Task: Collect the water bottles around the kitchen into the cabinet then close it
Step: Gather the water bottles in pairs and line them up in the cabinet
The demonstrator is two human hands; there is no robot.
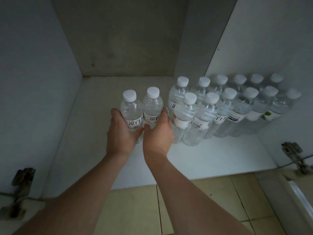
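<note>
Now left grip (121, 131) wrapped round one bottle (131, 111), right grip (157, 133) round its neighbour (152, 106), cabinet floor (94, 107)

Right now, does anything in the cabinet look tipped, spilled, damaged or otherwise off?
Nothing spilled or tipped: the stored bottles stand upright in rows at the right, caps on. The left hand and right hand each hold one upright bottle. Only the hinges look worn or rusty.
</note>
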